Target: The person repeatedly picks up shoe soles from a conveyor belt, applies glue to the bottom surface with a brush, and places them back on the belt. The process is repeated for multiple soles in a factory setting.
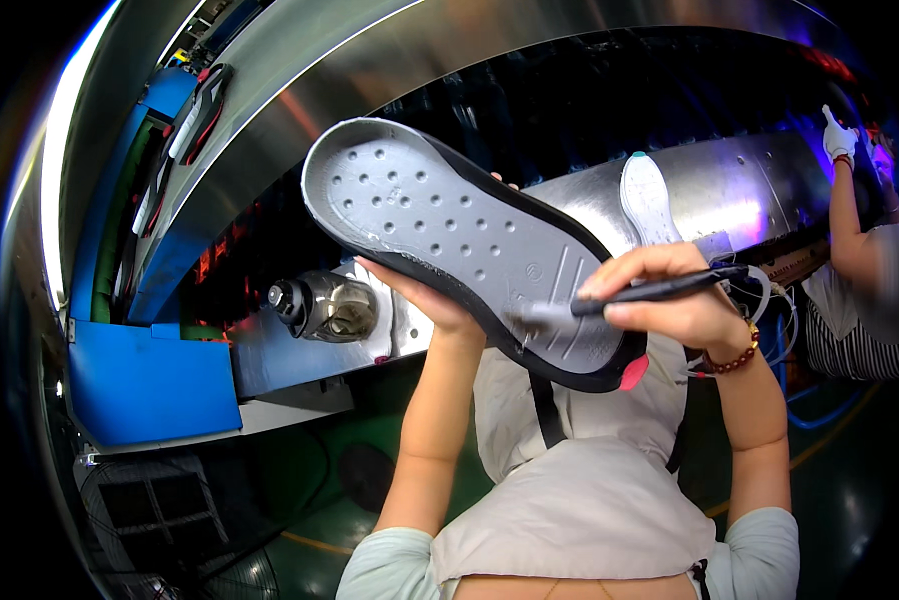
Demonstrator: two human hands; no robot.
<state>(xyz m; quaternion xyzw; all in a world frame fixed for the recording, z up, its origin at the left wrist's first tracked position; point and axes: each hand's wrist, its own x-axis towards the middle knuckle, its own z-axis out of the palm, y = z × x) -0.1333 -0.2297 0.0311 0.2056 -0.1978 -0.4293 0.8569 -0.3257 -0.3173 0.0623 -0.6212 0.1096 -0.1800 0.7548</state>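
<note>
A large shoe sole [409, 205] with a grey, dimpled face, black edges and a small pink tab is held up in front of me, tilted with its broad end toward the upper left. My left hand [434, 305] supports it from beneath along its lower left edge; a fingertip shows beyond the far edge. Between the fingers of my right hand [674, 300] is a black-handled brush [659, 288]. Its blurred bristles lie against the grey face near the sole's narrower, pink-tabbed end. Wet-looking patches glisten around the bristles.
A clear bottle with a black cap [334, 306] stands on the metal bench beside a white piece. A white insole-like piece [647, 195] lies on the steel ledge [729, 185]. Several soles rest by the blue machine casing [149, 385]. At right is a co-worker's gloved hand [837, 135].
</note>
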